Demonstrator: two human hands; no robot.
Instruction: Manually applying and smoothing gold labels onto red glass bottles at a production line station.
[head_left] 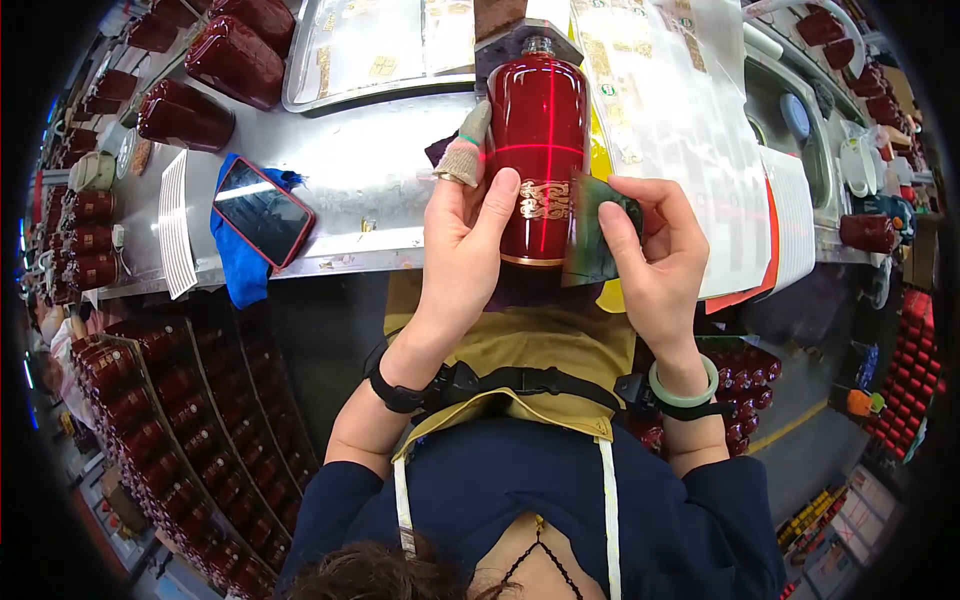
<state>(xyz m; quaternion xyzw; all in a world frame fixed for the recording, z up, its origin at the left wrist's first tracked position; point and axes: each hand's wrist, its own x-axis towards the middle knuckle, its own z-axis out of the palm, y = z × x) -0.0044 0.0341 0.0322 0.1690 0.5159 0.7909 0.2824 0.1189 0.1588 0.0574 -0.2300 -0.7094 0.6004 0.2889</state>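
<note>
A glossy dark red bottle (538, 120) lies with its clear neck away from me, against a dark angled holder (500, 52). Red light lines cross its side, and a gold ornamental decal (545, 200) sits near its base. My left hand (462, 235) grips the bottle's left side, thumb beside the decal and a fabric cover on one finger. Between the thumb and fingers of my right hand (660, 245) is a thin dark green flat piece (592, 235), its blurred edge at the bottle's lower right side.
At left, a phone (265, 213) rests on a blue cloth (238, 262), near a white strip sheet (177, 225) and more red bottles (185, 115). Behind is a metal tray (375, 98); decal sheets (680, 150) cover the right side, beside a sink (775, 85).
</note>
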